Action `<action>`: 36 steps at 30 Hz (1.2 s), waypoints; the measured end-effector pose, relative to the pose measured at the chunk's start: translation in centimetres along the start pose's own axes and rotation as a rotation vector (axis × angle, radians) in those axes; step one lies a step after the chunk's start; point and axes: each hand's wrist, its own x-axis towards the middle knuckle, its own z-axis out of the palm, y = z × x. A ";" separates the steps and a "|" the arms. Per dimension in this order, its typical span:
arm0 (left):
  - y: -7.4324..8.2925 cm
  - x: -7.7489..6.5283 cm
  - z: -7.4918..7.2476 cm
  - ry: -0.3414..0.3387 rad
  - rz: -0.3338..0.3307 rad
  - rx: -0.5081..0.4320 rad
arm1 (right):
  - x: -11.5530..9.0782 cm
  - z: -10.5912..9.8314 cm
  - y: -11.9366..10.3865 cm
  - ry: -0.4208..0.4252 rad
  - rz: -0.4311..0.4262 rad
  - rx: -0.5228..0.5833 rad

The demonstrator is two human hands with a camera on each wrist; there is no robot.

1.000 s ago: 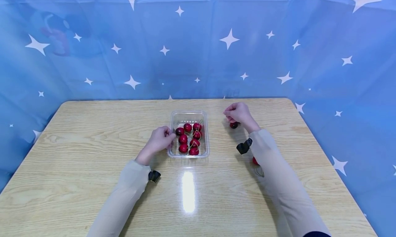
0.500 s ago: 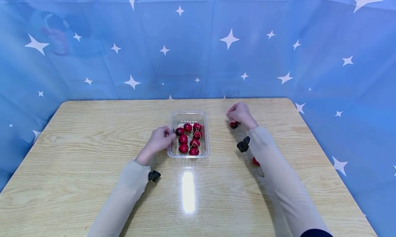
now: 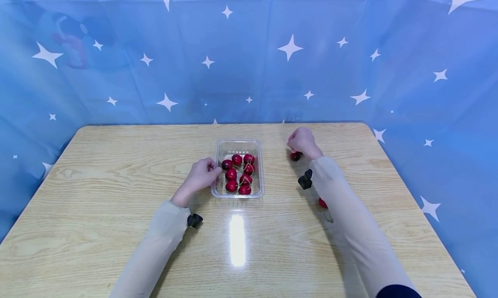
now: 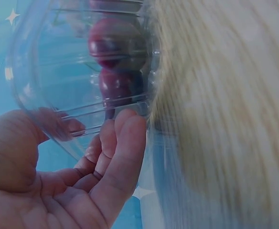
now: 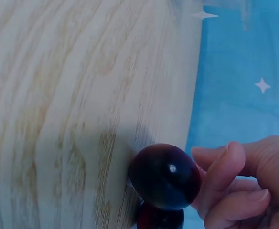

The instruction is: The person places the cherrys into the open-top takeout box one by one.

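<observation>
My left hand grips the near-left side of a clear plastic container. In the left wrist view the thumb lies on one side of the wall and the fingers curl against the other. Several red cherries with stems sit inside. To the right, my right hand is low over the table, fingers curled beside a dark cherry. Whether they pinch it or its stem is hidden. A second cherry shows just below it in the right wrist view.
Another red cherry with its stem lies partly under the right forearm. The light wood table ends at a blue curtain with white stars. A dark wrist camera hangs below the right sleeve.
My right hand has shifted slightly to the right, closer over the dark cherry, and its fingers look more curled. The left hand, the container and the cherries have stayed in place.
</observation>
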 end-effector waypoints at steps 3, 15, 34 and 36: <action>0.1 0.0 0.0 0.003 -0.006 0.003 | 0.3 0.1 0.0 -0.001 -0.001 -0.047; 0.2 -0.1 -0.1 -0.001 0.000 0.023 | 0.9 0.4 0.1 -0.022 -0.008 -0.214; 0.1 0.0 -0.1 0.000 0.012 0.033 | 0.3 0.1 -0.3 -0.014 -0.086 -0.379; 0.1 0.0 -0.1 0.000 0.009 0.029 | 0.2 -0.1 -0.4 -0.016 -0.101 -0.351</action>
